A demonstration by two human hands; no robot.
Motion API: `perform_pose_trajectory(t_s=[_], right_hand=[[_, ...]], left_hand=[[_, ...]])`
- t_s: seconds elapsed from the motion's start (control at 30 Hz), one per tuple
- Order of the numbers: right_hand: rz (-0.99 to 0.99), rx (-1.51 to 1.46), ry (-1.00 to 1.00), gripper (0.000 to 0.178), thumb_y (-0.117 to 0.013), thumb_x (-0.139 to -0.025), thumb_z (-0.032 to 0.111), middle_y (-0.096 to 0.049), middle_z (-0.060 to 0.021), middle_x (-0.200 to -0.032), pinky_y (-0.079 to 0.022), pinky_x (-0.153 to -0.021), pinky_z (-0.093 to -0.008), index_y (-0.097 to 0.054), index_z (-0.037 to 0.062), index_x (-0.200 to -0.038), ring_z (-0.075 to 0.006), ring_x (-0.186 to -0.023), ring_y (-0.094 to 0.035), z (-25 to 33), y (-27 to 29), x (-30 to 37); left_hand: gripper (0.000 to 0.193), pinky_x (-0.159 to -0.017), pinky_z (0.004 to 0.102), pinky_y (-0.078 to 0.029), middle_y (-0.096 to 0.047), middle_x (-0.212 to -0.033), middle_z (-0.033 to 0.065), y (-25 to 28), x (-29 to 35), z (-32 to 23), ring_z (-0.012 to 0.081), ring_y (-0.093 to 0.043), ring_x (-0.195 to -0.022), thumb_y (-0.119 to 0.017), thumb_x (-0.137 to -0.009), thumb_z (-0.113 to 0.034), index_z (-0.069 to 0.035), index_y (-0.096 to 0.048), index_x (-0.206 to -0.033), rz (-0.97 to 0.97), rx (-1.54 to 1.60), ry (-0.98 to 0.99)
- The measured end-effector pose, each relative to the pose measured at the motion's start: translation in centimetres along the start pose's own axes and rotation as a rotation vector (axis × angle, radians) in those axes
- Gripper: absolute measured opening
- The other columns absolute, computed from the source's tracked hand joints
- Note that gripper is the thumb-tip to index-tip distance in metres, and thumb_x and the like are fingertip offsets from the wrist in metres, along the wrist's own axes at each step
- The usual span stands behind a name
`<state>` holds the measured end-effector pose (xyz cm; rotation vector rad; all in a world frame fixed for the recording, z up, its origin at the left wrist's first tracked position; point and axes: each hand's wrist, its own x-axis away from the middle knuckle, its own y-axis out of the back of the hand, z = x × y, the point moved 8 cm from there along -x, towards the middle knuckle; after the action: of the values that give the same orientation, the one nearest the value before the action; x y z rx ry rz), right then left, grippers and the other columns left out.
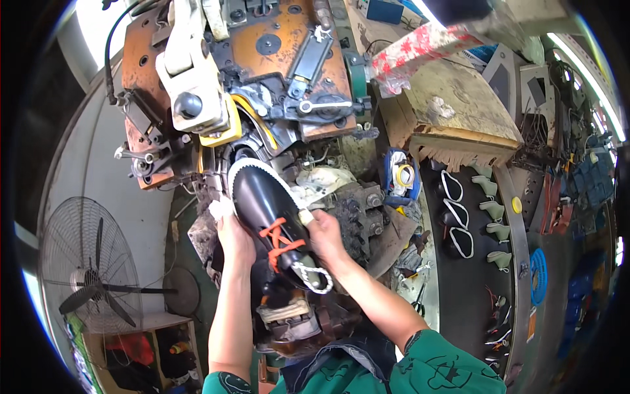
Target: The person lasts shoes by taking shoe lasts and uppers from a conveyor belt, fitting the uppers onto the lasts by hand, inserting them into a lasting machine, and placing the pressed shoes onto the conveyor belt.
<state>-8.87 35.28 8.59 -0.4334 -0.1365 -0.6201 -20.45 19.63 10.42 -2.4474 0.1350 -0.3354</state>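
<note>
A black shoe upper point(266, 197) with a white scalloped edge and an orange lace point(281, 241) lies between my two hands, its rounded toe toward the machine. My left hand point(234, 241) grips its left side, with something white about the fingertips. On the other side my right hand point(325, 238) is closed on the edge, the thumb wearing a pale covering. A braided white loop point(314, 279) shows at the heel end. Just beyond the toe stands a machine with orange plates point(262, 39) and a yellow-edged clamp head point(223, 125). The fingers under the upper are hidden.
A standing fan point(92, 279) is at left, above a wooden box point(144, 354). To the right, a dark conveyor point(466, 289) carries white-edged uppers point(456, 213) and several pale green pieces point(492, 210). A worn wooden box point(459, 105) and blue bin point(401, 177) stand near the machine.
</note>
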Motion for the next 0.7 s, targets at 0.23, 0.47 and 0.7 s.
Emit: perform_pose_trajectory(t_s=[0.23, 0.47, 0.7], right_hand=[[-0.108, -0.132, -0.053, 0.024, -0.060, -0.094, 0.021, -0.064, -0.0034, -0.079, -0.045, -0.056, -0.0220, -0.062, -0.0030, -0.092, -0.0067, -0.062, -0.054, -3.6, -3.4, -3.9], [-0.129, -0.200, -0.076, 0.022, -0.058, -0.094, 0.019, -0.064, -0.0027, -0.084, -0.045, -0.060, -0.0226, -0.061, -0.0021, -0.093, -0.0064, -0.067, -0.055, -5.0, -4.3, -4.0], [-0.111, -0.300, -0.142, 0.019, -0.061, -0.093, 0.019, -0.064, -0.0007, -0.082, -0.044, -0.060, -0.0215, -0.063, -0.0001, -0.092, -0.0050, -0.066, -0.055, -4.7, -5.4, -3.2]], left_hand=[[0.041, -0.079, 0.0344, -0.054, -0.063, -0.106, 0.0118, 3.7, -1.4, 2.3, 0.0215, -0.064, -0.093, -0.059, -0.095, -0.032, 0.001, -0.052, -0.117, 0.001, 0.040, 0.193], [0.039, -0.078, 0.0330, -0.053, -0.064, -0.105, 0.0088, 5.2, -3.6, 2.4, 0.0178, -0.063, -0.090, -0.067, -0.090, -0.027, 0.004, -0.057, -0.113, -0.106, -0.019, 0.181], [0.039, -0.076, 0.0341, -0.056, -0.064, -0.105, 0.0118, 4.4, -3.7, 1.6, 0.0204, -0.066, -0.087, -0.066, -0.090, -0.023, 0.005, -0.055, -0.115, -0.076, 0.052, 0.180]])
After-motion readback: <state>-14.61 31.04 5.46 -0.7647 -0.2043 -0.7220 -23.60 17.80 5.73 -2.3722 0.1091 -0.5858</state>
